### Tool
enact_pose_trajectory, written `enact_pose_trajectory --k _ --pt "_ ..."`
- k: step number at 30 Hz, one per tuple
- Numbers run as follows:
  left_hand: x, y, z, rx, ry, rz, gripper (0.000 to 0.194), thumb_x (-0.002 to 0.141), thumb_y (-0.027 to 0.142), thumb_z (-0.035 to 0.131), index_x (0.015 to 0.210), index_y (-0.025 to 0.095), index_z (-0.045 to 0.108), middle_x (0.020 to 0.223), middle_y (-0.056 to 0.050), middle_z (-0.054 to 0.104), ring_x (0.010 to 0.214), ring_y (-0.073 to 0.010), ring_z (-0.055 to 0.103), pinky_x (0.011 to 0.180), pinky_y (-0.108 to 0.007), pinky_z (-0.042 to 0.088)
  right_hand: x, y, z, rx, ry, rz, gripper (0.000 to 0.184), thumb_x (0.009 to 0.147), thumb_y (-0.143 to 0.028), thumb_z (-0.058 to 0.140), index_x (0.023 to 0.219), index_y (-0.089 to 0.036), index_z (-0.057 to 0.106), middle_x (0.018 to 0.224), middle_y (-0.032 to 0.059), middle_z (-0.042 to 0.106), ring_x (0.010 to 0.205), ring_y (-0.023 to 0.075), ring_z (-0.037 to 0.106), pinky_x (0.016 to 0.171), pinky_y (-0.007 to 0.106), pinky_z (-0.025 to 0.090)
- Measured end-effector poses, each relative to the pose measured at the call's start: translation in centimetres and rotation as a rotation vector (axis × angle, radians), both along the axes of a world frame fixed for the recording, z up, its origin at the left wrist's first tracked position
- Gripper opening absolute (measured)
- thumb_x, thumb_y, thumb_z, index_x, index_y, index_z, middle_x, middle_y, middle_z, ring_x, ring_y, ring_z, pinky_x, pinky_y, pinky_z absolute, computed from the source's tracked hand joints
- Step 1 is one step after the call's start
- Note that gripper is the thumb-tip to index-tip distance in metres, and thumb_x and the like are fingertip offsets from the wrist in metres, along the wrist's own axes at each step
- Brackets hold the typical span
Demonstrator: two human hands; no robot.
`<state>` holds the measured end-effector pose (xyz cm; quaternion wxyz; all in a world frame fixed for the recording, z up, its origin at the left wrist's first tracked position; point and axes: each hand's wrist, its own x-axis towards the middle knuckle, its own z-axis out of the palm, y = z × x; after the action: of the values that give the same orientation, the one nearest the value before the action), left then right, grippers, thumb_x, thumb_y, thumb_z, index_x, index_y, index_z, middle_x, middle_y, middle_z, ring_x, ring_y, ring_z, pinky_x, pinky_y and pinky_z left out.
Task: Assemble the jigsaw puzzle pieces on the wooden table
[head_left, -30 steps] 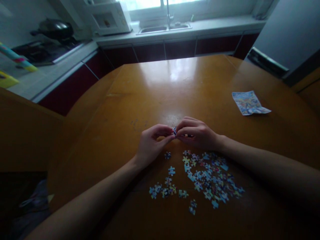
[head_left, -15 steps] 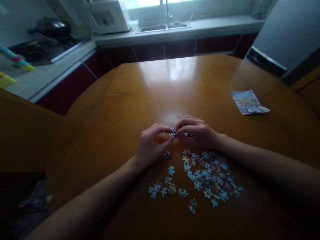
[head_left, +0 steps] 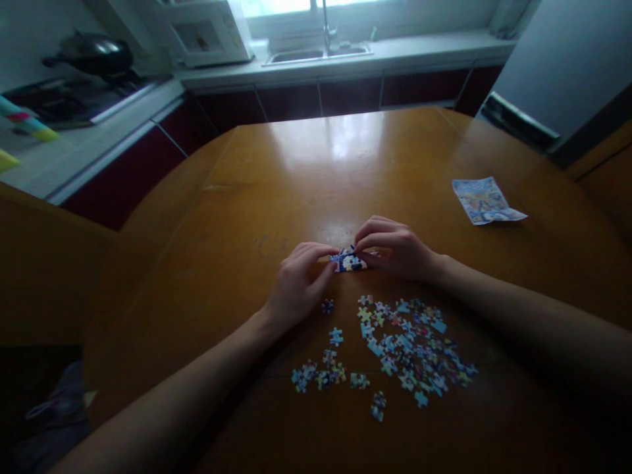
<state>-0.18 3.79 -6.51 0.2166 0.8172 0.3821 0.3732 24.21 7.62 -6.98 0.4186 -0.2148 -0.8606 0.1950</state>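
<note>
A small joined section of jigsaw puzzle, blue, white and cream, lies on the wooden table between my hands. My left hand pinches its left end between thumb and fingers. At its upper right edge, the fingers of my right hand are closed on a puzzle piece; whether this piece is joined to the section I cannot tell. The right hand partly covers the section's right end. One dark loose piece lies just below my left hand. Nearer to me spreads a pile of loose puzzle pieces, mostly light blue.
A smaller cluster of pieces lies left of the pile, with a light blue piece above it. A creased picture sheet rests at the table's right. Beyond the table are a sink and a wok.
My right hand has moved slightly up and away from the left, uncovering more of the joined section. The section's face now shows more. The view has shifted a little.
</note>
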Motion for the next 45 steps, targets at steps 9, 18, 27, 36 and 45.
enact_pose_trajectory --k 9,18,27,36,45 --pt "-0.1 0.1 -0.8 0.034 0.182 -0.108 0.031 0.096 0.015 0.058 0.125 0.021 0.069 0.134 -0.009 0.067 0.133 -0.0255 0.054 0.114 -0.055 0.042 2.6 2.6 -0.8 -0.129 -0.054 -0.089 0.008 0.088 -0.025 0.070 0.082 -0.021 0.073 0.089 0.0061 0.070 0.081 0.0186 0.063 0.074 0.035 0.052" --pt "-0.3 -0.1 -1.0 0.070 0.316 -0.133 0.033 0.097 0.020 0.059 0.128 0.027 0.068 0.140 -0.008 0.061 0.136 -0.0272 0.049 0.112 -0.056 0.045 2.4 2.4 -0.9 -0.159 -0.163 0.081 0.008 0.089 -0.022 0.069 0.083 -0.019 0.073 0.086 0.0063 0.068 0.079 0.0167 0.060 0.069 0.030 0.049" --pt "-0.3 -0.1 -1.0 0.085 0.344 -0.132 0.033 0.098 0.021 0.059 0.128 0.028 0.068 0.141 -0.008 0.060 0.136 -0.0276 0.049 0.112 -0.056 0.044 2.3 2.3 -0.6 -0.169 -0.201 0.079 0.011 0.090 -0.024 0.066 0.084 -0.019 0.073 0.087 0.0066 0.068 0.080 0.0173 0.059 0.071 0.031 0.048" --pt "-0.3 -0.1 -1.1 0.065 0.338 -0.132 0.034 0.097 0.020 0.060 0.129 0.029 0.068 0.142 -0.008 0.059 0.137 -0.0276 0.048 0.113 -0.055 0.043 2.4 2.0 -0.2 -0.176 -0.235 0.063 0.019 0.094 -0.028 0.063 0.084 -0.019 0.075 0.090 0.0069 0.067 0.081 0.0168 0.058 0.074 0.032 0.046" --pt "-0.4 0.0 -1.2 0.086 0.336 -0.140 0.033 0.098 0.020 0.059 0.128 0.028 0.068 0.141 -0.009 0.059 0.135 -0.0272 0.049 0.111 -0.055 0.045 2.3 2.2 -0.3 -0.151 -0.238 0.075 0.027 0.096 -0.029 0.061 0.075 -0.019 0.075 0.087 0.0061 0.068 0.081 0.0170 0.059 0.076 0.033 0.045"
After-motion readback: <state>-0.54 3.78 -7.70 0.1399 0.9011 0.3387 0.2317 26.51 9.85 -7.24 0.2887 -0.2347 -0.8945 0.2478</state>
